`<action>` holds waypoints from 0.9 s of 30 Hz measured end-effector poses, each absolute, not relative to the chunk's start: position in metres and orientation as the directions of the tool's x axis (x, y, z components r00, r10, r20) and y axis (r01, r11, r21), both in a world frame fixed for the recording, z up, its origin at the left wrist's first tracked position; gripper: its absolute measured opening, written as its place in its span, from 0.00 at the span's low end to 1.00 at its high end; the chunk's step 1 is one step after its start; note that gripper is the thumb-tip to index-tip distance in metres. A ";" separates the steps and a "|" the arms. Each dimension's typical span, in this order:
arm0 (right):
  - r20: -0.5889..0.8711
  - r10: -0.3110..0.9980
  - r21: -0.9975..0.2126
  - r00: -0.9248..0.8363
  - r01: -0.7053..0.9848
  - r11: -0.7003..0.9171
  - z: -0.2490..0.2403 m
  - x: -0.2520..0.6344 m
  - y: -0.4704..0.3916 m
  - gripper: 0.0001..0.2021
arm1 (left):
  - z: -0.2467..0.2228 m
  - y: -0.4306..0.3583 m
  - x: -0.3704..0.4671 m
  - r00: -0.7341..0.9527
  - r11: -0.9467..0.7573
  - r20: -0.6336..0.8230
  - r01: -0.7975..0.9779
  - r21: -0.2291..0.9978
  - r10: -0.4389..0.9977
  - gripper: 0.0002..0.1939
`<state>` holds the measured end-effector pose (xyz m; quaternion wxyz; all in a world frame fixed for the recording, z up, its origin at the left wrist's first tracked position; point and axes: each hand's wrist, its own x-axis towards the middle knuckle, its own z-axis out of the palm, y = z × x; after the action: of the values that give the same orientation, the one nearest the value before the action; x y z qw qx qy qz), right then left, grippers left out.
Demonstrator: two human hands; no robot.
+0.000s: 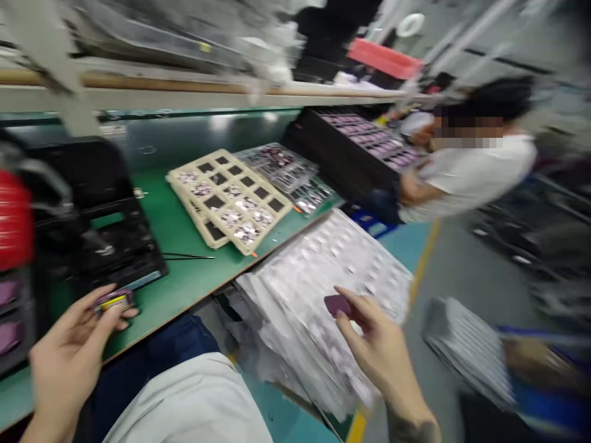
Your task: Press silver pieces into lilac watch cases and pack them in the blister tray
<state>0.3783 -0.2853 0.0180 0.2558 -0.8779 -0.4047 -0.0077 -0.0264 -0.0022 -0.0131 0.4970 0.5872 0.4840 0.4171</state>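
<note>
My left hand (76, 347) is closed on a small purple-edged electronic part (113, 301) with a yellow strip, near the front edge of the green bench (180, 289). Between the thumb and fingers of my right hand (376, 338) is a small flat purple piece (337, 305). That hand is over a stack of white trays (318, 252) beside the bench, whose pockets hold small pale pieces. A black fixture (115, 240) stands just beyond my left hand. Dark tweezers (189, 256) lie on the bench to its right.
Cream compartment trays (221, 203) with small shiny parts sit mid-bench, with clear plastic trays (281, 163) behind. A large black box (341, 147) supports purple pieces. A co-worker (475, 166) sits at right. A red object (13, 218) is at far left; a shelf (231, 95) runs above.
</note>
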 end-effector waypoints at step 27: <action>0.393 0.917 -0.861 -0.064 0.323 0.392 -0.003 0.171 -0.008 0.05 | -0.009 0.001 -0.024 0.295 0.064 -0.010 -0.174 0.983 0.955 0.10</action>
<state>0.1712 -0.0076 -0.0033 0.5015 -0.4652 -0.6667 0.2960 -0.0242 0.0007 -0.0093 0.6216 0.5112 0.3819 0.4544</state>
